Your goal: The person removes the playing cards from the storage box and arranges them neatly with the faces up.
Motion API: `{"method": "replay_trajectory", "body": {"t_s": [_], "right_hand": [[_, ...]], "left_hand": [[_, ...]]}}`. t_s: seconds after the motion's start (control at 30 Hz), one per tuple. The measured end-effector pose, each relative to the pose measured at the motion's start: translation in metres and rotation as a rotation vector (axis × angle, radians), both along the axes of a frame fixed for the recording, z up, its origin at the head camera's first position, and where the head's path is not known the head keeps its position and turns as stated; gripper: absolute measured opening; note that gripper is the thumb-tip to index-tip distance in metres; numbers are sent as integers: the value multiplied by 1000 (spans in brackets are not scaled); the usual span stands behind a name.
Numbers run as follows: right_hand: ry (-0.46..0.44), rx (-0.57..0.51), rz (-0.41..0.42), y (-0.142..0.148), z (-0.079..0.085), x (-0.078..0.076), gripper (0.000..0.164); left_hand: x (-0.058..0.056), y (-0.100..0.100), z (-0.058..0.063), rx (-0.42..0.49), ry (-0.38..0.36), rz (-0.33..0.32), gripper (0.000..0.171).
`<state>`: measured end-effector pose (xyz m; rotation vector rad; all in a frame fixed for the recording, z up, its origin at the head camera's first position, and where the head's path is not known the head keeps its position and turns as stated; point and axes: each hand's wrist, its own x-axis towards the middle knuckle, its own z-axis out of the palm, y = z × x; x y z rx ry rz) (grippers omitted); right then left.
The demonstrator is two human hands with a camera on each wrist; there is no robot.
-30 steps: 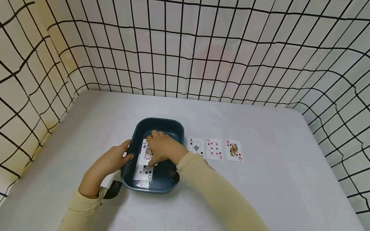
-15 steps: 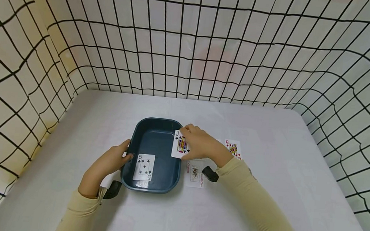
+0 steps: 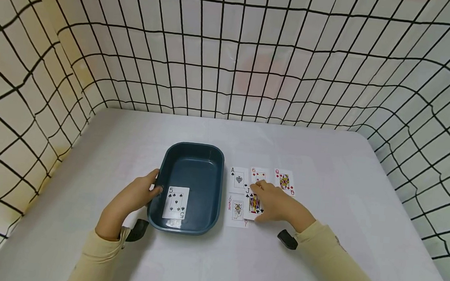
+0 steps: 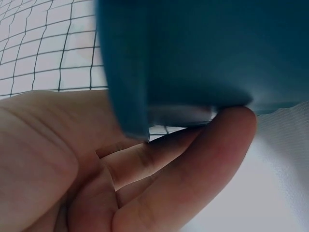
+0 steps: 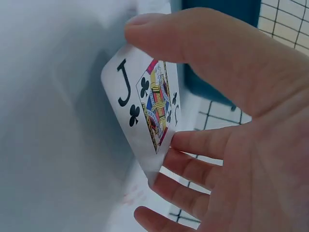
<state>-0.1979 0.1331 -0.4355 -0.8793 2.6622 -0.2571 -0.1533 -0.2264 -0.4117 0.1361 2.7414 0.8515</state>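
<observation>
My left hand [image 3: 133, 198] grips the left rim of a dark blue tray [image 3: 220, 189], with the thumb over the edge in the head view. In the left wrist view the blue tray wall [image 4: 203, 53] fills the top, with the fingers round its lower part. Between thumb and fingertips, my right hand [image 3: 281, 203] holds a jack of clubs [image 3: 249, 210] by its edges, tilted in the right wrist view. That card hangs just right of a joker [image 3: 236, 210] and below a six of diamonds [image 3: 258, 174], partly covering both. A five of spades [image 3: 175, 203] lies inside the tray.
Above the joker lies an ace of spades [image 3: 238, 178]; a queen of diamonds [image 3: 285, 181] ends that upper row. White cloth [image 3: 364, 206] covers the table. Black netting [image 3: 235, 70] rises along its back and both sides.
My right hand has lifted the jack of clubs out of the tray and carried it right, over the cards on the table. The left hand and tray stay put.
</observation>
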Motion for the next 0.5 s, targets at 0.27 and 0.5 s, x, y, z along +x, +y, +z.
{"method": "replay_trajectory", "body": {"t_s": [0.27, 0.5], "right_hand": [[-22, -10, -44, 22, -12, 17, 87], [-26, -41, -50, 25, -11, 21, 87]], "left_hand": [[1, 1, 3, 10, -3, 1, 53], [1, 3, 4, 2, -19, 10, 53]]}}
